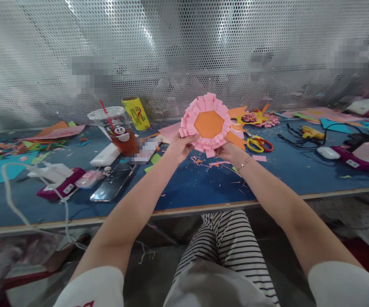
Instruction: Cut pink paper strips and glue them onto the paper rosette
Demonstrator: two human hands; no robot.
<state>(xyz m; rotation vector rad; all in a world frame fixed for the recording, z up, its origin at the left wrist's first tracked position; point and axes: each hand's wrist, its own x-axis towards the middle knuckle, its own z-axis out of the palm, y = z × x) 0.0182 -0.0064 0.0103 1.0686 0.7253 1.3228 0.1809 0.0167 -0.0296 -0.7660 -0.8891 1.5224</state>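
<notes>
Held up above the table is a paper flower (pixel 209 123), with layered, fringed pink petals round an orange centre. My left hand (pixel 186 146) grips its lower left edge, fingers closed on the petals. At its lower right edge my right hand (pixel 228 152) is closed on it too. Part of the fingers of both hands is hidden by the flower. Just right of the flower, scissors (pixel 258 143) with yellow and red handles lie on the table. Small pink paper scraps (pixel 216 163) are scattered below the flower.
On the left stand a lidded drink cup (pixel 122 132), a yellow packet (pixel 137 113), a phone (pixel 113 182) and a purple power strip (pixel 61 184) with cables. To the right are a black cord (pixel 294 143), a white mouse-like object (pixel 328 153) and another power strip (pixel 357 158). A perforated metal screen (pixel 133 51) rises behind.
</notes>
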